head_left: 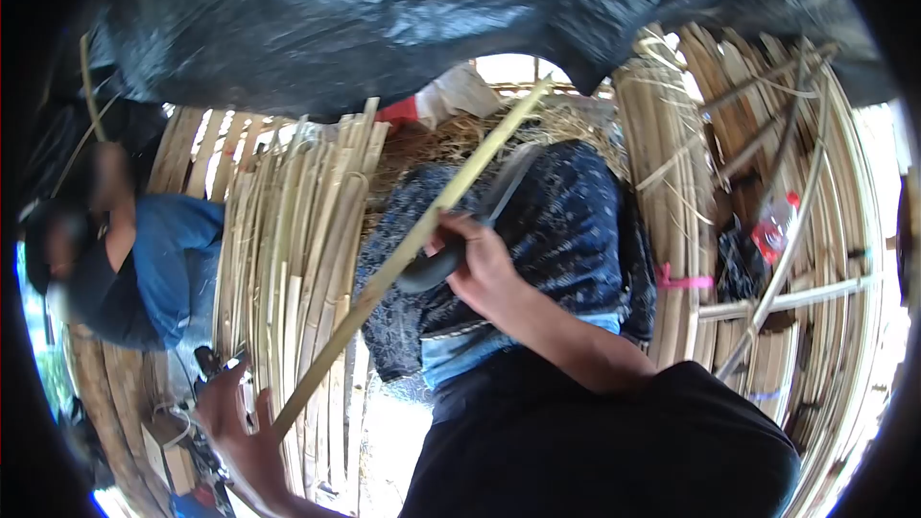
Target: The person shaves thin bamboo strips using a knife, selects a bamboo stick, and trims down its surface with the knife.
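Note:
A long pale bamboo strip (401,254) runs diagonally from the lower left up to the top centre. My right hand (482,267) is closed round the dark handle of a knife (432,269), its fingers against the strip; the grey blade (508,184) points up, beside the strip. At the strip's lower end is my left hand (245,436), fingers spread, with the strip's end lying between thumb and palm. Beneath the knife, a dark patterned cloth (566,230) covers my lap.
Bundles of split bamboo (297,259) stand at the left, more (672,134) at the right. Another person (177,259) sits at the far left. A black tarp (336,29) hangs overhead. A plastic bottle (775,228) lies at the right, near crossing poles.

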### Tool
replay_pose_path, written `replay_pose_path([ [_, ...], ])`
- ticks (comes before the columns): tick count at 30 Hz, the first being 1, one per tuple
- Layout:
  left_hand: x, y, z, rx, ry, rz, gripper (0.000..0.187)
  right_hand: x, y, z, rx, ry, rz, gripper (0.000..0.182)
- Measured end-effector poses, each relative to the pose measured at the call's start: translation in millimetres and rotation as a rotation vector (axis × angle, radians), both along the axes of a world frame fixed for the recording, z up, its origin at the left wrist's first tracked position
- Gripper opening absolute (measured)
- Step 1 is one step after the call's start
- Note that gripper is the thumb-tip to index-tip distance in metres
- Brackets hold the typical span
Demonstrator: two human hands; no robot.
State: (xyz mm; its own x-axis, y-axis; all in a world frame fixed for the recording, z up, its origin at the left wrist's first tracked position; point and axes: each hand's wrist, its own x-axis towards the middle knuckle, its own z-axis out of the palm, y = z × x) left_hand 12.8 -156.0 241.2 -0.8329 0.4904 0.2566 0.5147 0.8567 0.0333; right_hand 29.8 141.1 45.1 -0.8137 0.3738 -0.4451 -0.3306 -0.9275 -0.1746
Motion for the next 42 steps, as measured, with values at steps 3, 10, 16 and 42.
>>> replay_pose_path([
  [3,-8.0,-35.5,7.2,0.061,0.024,0.048,0.024,8.2,-39.7,34.3,-0.004,-0.109,0.072,0.015],
  [10,-19.8,-131.5,-4.7,0.155,0.128,0.199,0.037,37.3,-100.6,87.1,-0.055,0.037,0.321,0.013],
  [16,-22.6,-170.8,-53.8,0.395,-0.023,0.207,0.059,51.7,-111.9,115.6,0.096,0.114,0.389,0.019],
  [42,-141.0,42.0,-344.0,1.227,-0.277,-0.477,0.064,-40.2,-100.0,208.8,0.882,0.605,0.273,0.018],
])
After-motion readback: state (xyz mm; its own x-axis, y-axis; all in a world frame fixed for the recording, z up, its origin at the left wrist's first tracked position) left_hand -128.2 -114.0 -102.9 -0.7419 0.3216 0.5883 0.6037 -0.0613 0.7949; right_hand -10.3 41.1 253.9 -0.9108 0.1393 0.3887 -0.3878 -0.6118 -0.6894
